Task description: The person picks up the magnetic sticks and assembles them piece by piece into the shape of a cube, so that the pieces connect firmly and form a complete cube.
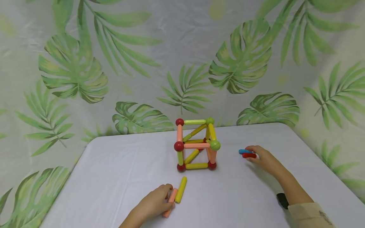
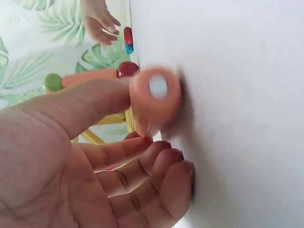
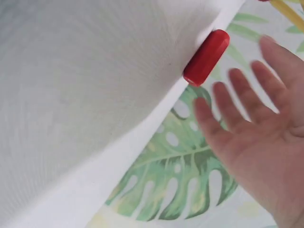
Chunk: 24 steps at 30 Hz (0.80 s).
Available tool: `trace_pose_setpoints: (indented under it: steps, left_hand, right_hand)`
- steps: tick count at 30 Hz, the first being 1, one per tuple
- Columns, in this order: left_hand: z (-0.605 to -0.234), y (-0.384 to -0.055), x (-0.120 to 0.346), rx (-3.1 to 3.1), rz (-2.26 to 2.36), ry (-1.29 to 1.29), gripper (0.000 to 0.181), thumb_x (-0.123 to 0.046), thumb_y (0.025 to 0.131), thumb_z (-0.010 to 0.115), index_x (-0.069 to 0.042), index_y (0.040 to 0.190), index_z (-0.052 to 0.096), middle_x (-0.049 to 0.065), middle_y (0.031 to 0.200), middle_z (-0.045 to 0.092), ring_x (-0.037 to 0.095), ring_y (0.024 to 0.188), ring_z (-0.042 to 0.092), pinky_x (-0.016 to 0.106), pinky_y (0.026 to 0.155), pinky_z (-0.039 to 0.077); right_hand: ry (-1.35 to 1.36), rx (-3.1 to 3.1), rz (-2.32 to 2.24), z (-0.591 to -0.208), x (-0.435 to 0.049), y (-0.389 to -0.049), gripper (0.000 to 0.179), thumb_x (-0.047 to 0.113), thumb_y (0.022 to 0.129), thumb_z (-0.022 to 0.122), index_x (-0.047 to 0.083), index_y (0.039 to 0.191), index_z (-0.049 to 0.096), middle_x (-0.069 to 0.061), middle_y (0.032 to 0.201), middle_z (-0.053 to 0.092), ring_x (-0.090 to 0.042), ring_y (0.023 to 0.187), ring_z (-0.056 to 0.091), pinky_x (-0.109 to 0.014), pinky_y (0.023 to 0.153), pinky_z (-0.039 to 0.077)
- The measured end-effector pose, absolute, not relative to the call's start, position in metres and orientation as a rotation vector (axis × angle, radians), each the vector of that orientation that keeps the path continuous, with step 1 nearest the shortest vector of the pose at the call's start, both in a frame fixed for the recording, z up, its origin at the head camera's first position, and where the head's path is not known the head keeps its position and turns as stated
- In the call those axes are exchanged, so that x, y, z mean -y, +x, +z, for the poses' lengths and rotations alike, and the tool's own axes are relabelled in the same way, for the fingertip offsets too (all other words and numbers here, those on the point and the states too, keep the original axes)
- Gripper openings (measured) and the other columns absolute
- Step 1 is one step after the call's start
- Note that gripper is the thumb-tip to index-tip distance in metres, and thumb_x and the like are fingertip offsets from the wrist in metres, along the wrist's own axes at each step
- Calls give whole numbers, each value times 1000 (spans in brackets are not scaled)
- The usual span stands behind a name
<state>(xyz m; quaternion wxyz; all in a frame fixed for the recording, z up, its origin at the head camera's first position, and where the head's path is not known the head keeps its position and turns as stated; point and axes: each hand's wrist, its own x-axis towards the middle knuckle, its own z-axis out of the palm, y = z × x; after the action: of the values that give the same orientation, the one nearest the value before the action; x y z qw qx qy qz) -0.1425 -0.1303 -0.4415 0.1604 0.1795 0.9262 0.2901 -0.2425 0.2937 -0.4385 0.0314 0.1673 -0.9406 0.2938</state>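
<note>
My left hand (image 1: pixel 153 200) pinches a salmon-pink rod (image 1: pixel 172 195) between thumb and forefinger, low over the white table. In the left wrist view the rod (image 2: pixel 156 102) points its pale round end at the camera. A yellow rod (image 1: pixel 181 190) lies close beside it. On the right, my right hand (image 1: pixel 265 161) hovers by a red rod (image 1: pixel 249 155) and a blue rod (image 1: pixel 243 151), which lie side by side. The right wrist view shows the hand (image 3: pixel 266 128) with fingers spread, apart from the red rod (image 3: pixel 206 58).
A cube-like frame of rods and balls (image 1: pixel 196 146) stands mid-table, in yellow, pink, green and red. The white table (image 1: pixel 119 177) ends at a leaf-patterned cloth (image 1: pixel 188 47) behind. A dark band (image 1: pixel 282 200) shows at the right wrist.
</note>
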Motion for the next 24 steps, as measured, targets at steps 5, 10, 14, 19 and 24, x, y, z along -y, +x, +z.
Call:
trace_pose_setpoints:
  steps: [5, 10, 14, 19, 24]
  left_hand:
    - [-442, -137, 129, -2688, 781, 559, 46, -7, 70, 65, -2, 114, 53, -2, 91, 51, 10, 68, 46, 24, 55, 38]
    - [-437, -138, 137, -2735, 712, 628, 54, -7, 71, 63, -4, 123, 49, 1, 96, 51, 11, 71, 45, 26, 58, 38]
    - [-432, -142, 144, -2771, 774, 637, 52, -6, 75, 60, -9, 124, 47, -3, 89, 47, 9, 68, 44, 25, 59, 39]
    - [-426, -147, 149, -2808, 1048, 573, 41, -10, 83, 59, -12, 121, 45, -4, 91, 51, 8, 61, 47, 23, 52, 42]
    - [-423, -149, 151, -2695, 1447, 475, 47, -1, 79, 54, -20, 120, 41, 3, 103, 52, 12, 70, 55, 26, 56, 47]
  right_hand:
    - [475, 2985, 790, -446, -295, -247, 37, 7, 80, 66, -5, 114, 54, -24, 109, 52, -42, 100, 47, -53, 81, 41]
    - [482, 3020, 733, -450, -291, -249, 34, 4, 80, 65, -5, 111, 53, -15, 92, 57, -30, 83, 53, -44, 70, 46]
    - [475, 3086, 714, -448, -287, -250, 31, 3, 79, 64, -8, 107, 53, -10, 81, 56, -22, 72, 51, -37, 63, 45]
    - [428, 3095, 716, -441, -280, -246, 28, 3, 79, 63, -9, 103, 57, -12, 86, 57, -23, 74, 48, -36, 64, 45]
    - [428, 2890, 884, -428, -270, -232, 25, 11, 82, 64, -2, 103, 58, -5, 83, 58, -19, 74, 52, -31, 60, 44]
